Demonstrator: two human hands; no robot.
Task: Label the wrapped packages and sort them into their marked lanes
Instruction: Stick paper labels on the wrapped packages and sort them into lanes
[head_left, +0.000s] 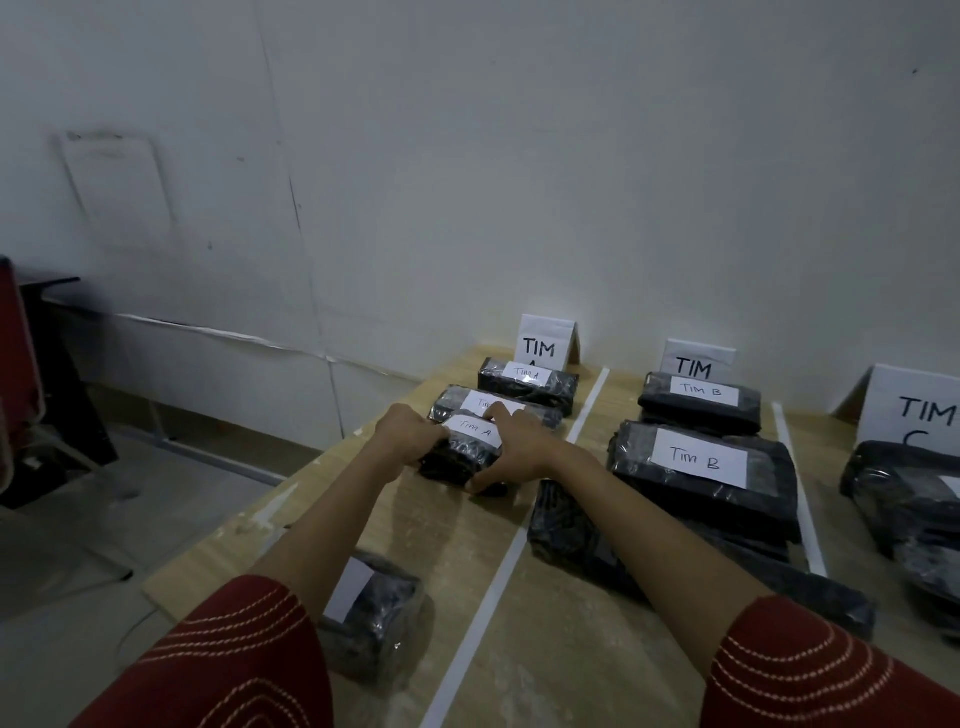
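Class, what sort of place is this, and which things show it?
Probably a makeshift parcel-sorting station: a wooden table split by white tape lines, folded lane signs, and labelled black packages.

First card says "TIM A"; right of it, second card "TIM", third card "TIM C". On packages: Tim A label, Tim B label.

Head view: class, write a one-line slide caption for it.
The left hand and right hand grip a wrapped package labelled Tim A in the lane before the TIM A sign.
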